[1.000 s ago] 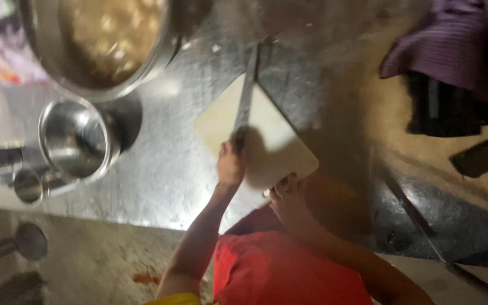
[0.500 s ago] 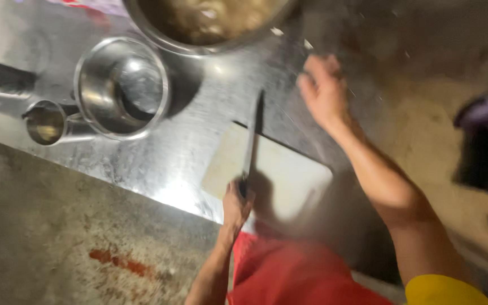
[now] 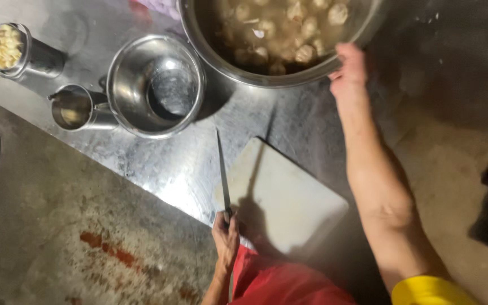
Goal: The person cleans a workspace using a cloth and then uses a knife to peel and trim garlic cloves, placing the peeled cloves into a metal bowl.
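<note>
Down low, the left hand (image 3: 225, 236) closes round the dark handle of a long, thin-bladed knife (image 3: 222, 169), its steel pointing away over the pale, smooth rectangular cutting board (image 3: 289, 197) just beside it. Farther out, the right hand (image 3: 348, 73) grips the rim of a wide, round metal bowl (image 3: 266, 73) of lumpy, wet pieces, on the scuffed steel counter (image 3: 159, 164).

head view, steeply down, close
</note>
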